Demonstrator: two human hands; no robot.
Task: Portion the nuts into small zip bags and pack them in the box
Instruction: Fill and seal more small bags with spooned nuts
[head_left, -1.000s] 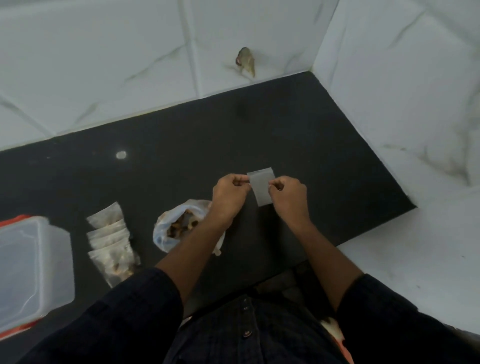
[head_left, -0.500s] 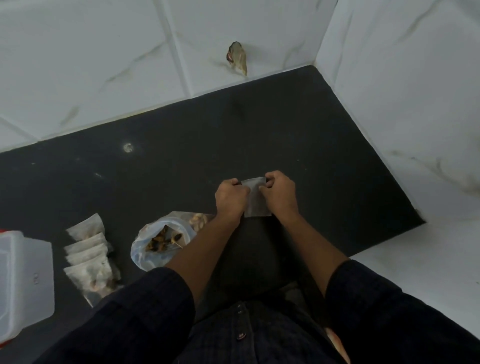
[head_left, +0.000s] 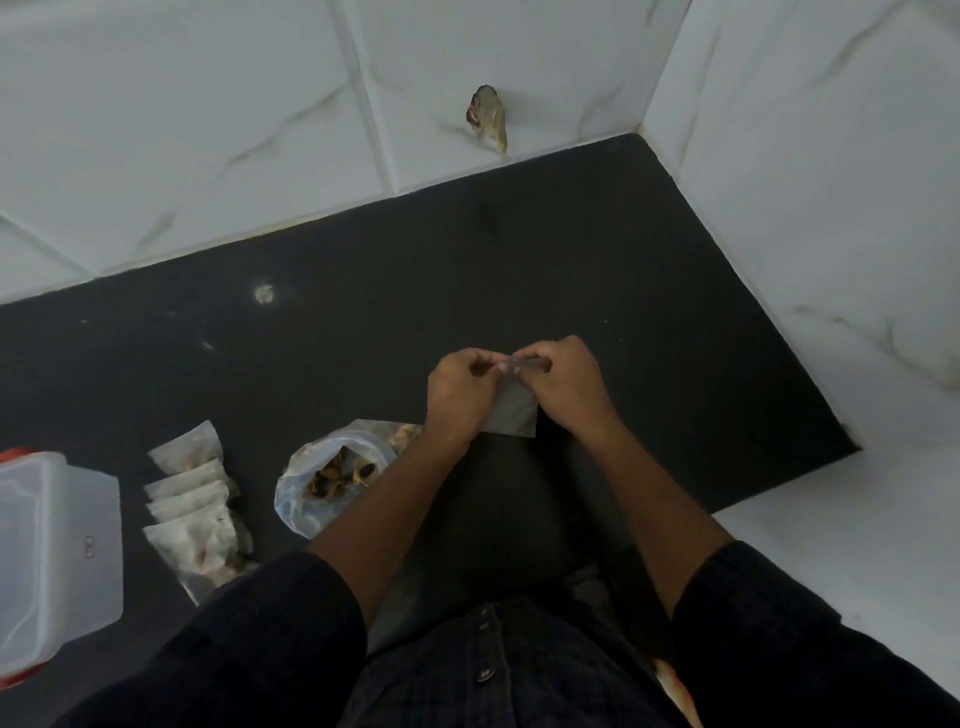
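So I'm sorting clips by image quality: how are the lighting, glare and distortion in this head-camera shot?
Head view: dim, flat light with a bluish cast; a small glare spot on the dark counter; wide-angle bending curves the wall tile lines; the small zip bag pinched by the left hand and right hand looks soft, its contents unclear.

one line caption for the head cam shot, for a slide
Both hands, left and right, pinch the top of an empty small zip bag above a black counter, beside the open bag of nuts.

Single head-worn view, looking steeply down, close over dark counter (head_left: 571, 270)
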